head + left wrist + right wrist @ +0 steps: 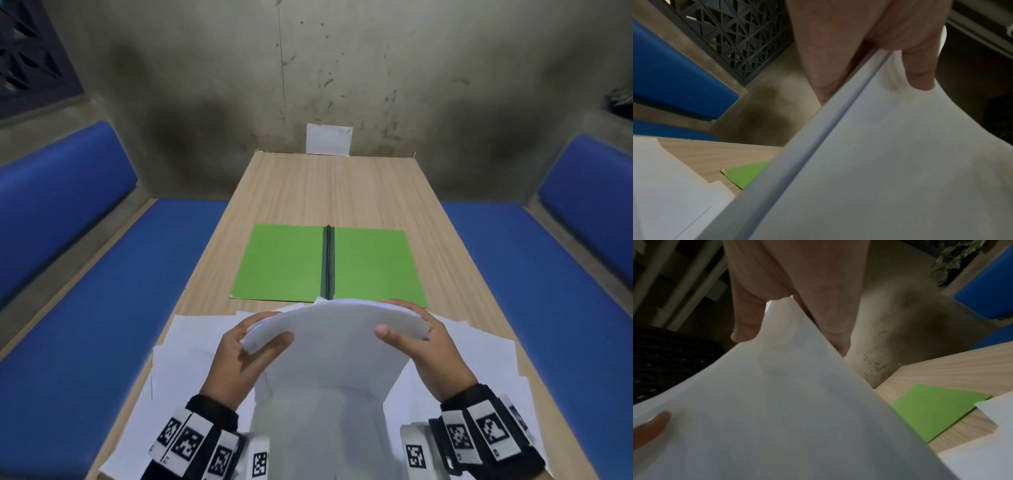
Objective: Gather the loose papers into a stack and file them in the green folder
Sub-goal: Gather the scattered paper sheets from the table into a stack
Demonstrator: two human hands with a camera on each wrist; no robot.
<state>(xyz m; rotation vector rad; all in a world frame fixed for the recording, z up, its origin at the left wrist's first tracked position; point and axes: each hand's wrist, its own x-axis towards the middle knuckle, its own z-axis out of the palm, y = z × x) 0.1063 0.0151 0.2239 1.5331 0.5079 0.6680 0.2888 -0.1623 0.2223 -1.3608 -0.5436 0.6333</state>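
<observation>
A stack of white papers [332, 346] stands upright and bowed over the near end of the table. My left hand [250, 346] grips its left top corner and my right hand [411, 332] grips the right top corner, thumbs on the near face. The left wrist view shows the paper stack [890, 162] edge-on under my fingers [918, 71]; in the right wrist view the paper stack [777, 402] fills the frame. The green folder [284, 263] lies open and flat beyond the stack, its dark spine running down the middle. More loose papers [191, 335] lie on the table under my hands.
The wooden table [329, 192] runs away from me to a stained wall, where a small white card [329, 138] leans. Blue cushioned benches [102, 291] flank both sides. Loose sheets [479, 346] spread toward the right table edge.
</observation>
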